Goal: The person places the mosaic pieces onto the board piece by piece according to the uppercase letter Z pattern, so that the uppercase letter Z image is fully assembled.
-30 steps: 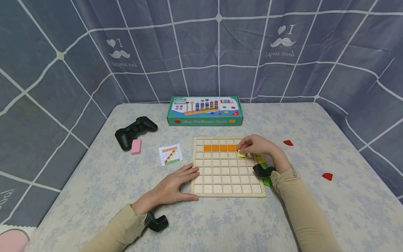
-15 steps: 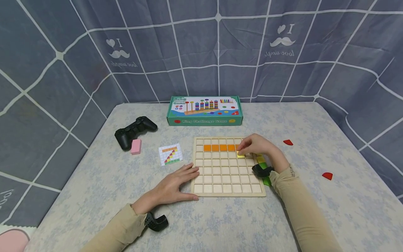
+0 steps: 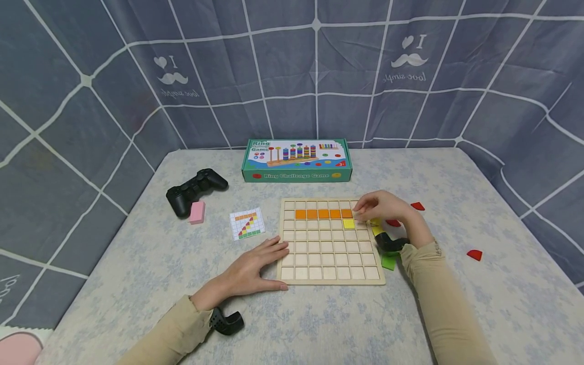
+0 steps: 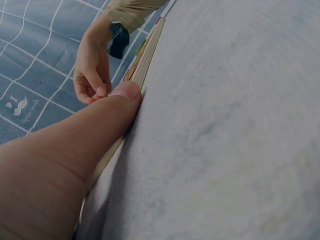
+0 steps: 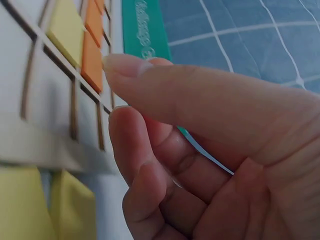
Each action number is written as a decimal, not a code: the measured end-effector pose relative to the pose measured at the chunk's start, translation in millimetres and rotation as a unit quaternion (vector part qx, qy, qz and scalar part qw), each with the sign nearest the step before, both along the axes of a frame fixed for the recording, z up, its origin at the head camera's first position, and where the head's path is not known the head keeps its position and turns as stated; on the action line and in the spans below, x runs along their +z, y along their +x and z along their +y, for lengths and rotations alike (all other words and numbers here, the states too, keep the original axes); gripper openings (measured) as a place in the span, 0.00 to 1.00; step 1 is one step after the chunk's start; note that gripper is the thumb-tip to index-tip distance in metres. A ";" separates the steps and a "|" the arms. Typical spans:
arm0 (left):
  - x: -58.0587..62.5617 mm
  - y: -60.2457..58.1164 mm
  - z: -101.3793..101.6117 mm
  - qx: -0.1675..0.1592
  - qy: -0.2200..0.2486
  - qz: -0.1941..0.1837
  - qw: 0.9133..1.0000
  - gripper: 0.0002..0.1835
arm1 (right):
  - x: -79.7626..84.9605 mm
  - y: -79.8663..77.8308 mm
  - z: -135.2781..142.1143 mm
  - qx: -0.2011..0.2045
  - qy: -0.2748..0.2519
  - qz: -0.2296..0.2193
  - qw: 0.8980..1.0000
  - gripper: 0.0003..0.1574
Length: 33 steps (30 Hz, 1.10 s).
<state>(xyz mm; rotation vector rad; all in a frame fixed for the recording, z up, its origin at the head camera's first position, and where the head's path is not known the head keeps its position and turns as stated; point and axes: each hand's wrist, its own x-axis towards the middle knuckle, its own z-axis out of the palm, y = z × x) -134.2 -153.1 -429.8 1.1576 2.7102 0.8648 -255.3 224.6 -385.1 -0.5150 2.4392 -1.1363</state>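
A wooden grid board [image 3: 330, 282] lies on the table, with a row of several orange tiles [image 3: 323, 214] set in its second row. A square yellow tile [image 3: 349, 223] sits in a cell just below the rightmost orange one. My left hand [image 3: 251, 268] rests at the board's left edge, fingers spread, its thumb [image 4: 112, 102] against the near edge. Above the board's upper right side hovers my right hand [image 3: 385, 205], fingers loosely bent and nothing held. In the right wrist view its thumb [image 5: 165, 87] is near the orange tile [image 5: 91, 62].
Yellow tiles [image 5: 72, 205], green pieces [image 3: 389, 261] and red pieces [image 3: 474, 255] lie right of the board. Left of it are a patterned card [image 3: 247, 223], a pink block [image 3: 197, 212] and a black game controller [image 3: 196, 190]. A green box [image 3: 297, 161] stands behind.
My right hand has let go of the yellow tile, which now lies in its cell, and has moved right. My left hand has stayed in place.
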 end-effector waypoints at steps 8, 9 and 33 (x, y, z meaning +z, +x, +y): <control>-0.1 -0.2 0.3 -0.001 0.000 0.000 1.000 0.44 | 4.6 2.1 21.8 -0.002 -0.022 -0.016 1.000 0.19; 0.0 -0.1 0.4 -0.001 0.000 0.001 1.000 0.43 | 3.9 2.0 24.0 -0.004 -0.022 -0.019 1.000 0.20; -0.1 0.4 0.2 0.000 -0.001 0.003 1.000 0.44 | -6.4 1.1 37.4 -0.015 0.019 -0.031 0.999 0.23</control>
